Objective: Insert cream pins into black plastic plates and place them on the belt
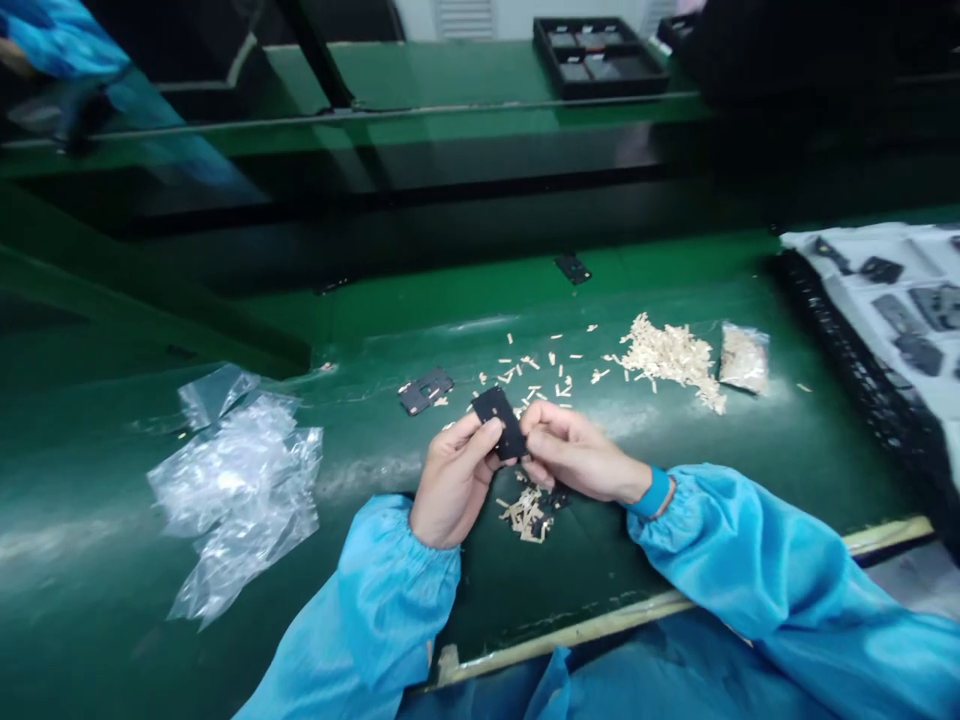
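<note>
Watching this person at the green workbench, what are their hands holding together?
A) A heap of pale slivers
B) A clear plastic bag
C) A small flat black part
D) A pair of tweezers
C. The left hand and right hand both pinch the small flat black part between their fingers.

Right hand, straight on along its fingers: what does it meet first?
The black plate: the right hand is touching it now. Beyond that, probably the left hand, though depth is unclear.
</note>
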`<state>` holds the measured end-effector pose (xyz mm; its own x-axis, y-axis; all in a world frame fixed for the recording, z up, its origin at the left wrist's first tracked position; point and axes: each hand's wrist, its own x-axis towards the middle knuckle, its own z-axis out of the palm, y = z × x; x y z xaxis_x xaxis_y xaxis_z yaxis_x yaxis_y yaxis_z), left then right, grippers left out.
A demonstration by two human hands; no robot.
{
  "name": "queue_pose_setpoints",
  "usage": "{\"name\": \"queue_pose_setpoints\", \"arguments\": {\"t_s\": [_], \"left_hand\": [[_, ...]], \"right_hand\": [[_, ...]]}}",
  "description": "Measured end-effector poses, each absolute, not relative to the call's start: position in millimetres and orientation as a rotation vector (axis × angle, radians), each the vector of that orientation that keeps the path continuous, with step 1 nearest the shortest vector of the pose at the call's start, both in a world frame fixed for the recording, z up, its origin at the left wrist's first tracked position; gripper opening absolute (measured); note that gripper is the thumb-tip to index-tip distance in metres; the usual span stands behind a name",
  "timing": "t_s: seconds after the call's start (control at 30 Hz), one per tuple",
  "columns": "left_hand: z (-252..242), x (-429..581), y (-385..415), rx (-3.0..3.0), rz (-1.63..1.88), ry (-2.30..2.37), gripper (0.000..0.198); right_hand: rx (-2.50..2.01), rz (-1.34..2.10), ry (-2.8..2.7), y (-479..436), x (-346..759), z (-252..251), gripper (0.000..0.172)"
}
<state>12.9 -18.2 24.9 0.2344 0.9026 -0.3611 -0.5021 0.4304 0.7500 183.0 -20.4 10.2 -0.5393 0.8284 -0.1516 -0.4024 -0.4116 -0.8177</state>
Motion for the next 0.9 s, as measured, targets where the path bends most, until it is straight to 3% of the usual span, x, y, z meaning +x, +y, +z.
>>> {"name": "queue_pose_setpoints", "arguments": {"t_s": [0.17,0.33,0.57,0.9], "left_hand": [[26,18,-21,0.436,1.106,0.932,0.020],[21,20,-19,0.326,1.093,0.956,0.026],[15,18,-15,0.677,1.353,1.172,0.023],[15,17,-19,0.847,1.278,1.263,0.023]], "right_hand": [[-0.823,1.733,-1.125,-26,172,10,0.041],[-1.005,1.407,-1.410,-24,172,9,0.034],[-1.208,1.343,-1.395,-14,189,18,0.023],[-1.190,1.427,-1.443,-17,191,20,0.023]]}}
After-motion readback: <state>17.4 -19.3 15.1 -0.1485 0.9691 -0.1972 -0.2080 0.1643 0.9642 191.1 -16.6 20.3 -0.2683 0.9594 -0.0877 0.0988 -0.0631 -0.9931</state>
